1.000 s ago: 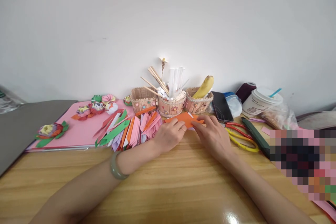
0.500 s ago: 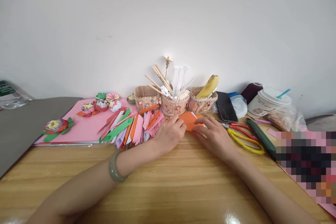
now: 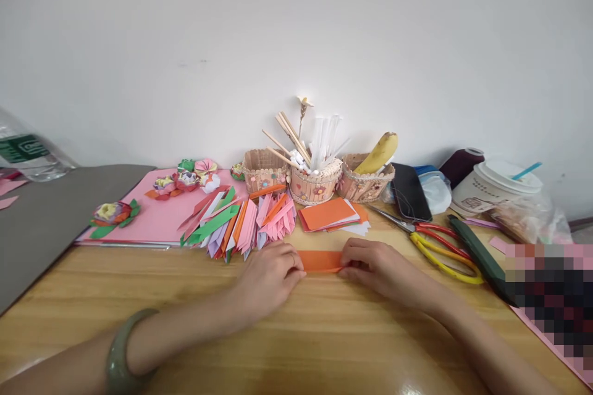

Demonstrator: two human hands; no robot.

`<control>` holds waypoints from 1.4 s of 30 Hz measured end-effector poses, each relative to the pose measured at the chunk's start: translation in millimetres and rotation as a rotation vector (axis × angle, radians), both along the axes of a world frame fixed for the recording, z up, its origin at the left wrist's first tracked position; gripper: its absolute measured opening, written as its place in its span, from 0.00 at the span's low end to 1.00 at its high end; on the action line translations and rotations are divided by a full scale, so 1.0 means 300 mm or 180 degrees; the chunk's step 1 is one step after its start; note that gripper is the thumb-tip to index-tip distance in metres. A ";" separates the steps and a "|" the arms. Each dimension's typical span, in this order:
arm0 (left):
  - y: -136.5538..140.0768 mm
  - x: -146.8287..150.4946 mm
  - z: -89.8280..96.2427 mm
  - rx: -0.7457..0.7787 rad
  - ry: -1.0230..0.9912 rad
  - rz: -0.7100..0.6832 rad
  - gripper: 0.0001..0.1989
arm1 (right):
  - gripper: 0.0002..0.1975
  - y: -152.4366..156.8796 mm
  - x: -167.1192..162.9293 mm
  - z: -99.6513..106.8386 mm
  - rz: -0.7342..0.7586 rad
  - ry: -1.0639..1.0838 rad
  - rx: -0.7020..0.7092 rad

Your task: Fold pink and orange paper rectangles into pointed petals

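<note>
A narrow orange paper piece lies on or just above the wooden table, stretched between my two hands. Its left end is pinched by my left hand, which wears a ring. My right hand grips the right end between thumb and fingers. Just beyond it is a small stack of paper rectangles, orange on top with white and other colours under it. To the left of the stack sits a pile of folded paper pieces in pink, green, orange, white and purple.
Three decorated baskets stand along the wall, one holding a banana. Scissors, a dark green tool, a phone and a lidded cup lie right. Paper flowers rest on pink sheets at left.
Both hands have drawn back from the stack toward me with an orange paper piece, now held stretched between them. The stack is uncovered, and the view has shifted slightly.
</note>
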State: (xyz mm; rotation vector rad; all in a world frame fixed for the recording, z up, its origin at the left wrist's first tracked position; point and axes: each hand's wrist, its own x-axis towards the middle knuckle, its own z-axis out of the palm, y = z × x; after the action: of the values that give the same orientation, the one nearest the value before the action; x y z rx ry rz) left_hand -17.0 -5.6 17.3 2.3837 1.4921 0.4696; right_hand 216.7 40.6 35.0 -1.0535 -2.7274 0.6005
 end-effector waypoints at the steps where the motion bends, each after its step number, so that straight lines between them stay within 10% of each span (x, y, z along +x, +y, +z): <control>1: -0.001 0.000 0.006 -0.0098 -0.0092 0.0131 0.05 | 0.08 -0.001 0.001 0.000 -0.0079 -0.0035 -0.0064; 22: 0.014 0.020 -0.006 -0.0924 -0.0333 0.0661 0.05 | 0.12 -0.062 -0.018 -0.088 -0.1314 -0.0232 -0.0138; 42: 0.033 -0.001 -0.052 -0.0287 -0.0228 0.0176 0.05 | 0.22 -0.082 -0.029 -0.108 -0.1234 -0.0114 0.0809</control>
State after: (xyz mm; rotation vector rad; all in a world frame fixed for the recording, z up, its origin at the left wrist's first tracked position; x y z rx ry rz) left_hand -17.4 4.3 1.8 2.2386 1.5179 0.4845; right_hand 208.0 15.8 2.7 -1.4743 -2.4387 0.1705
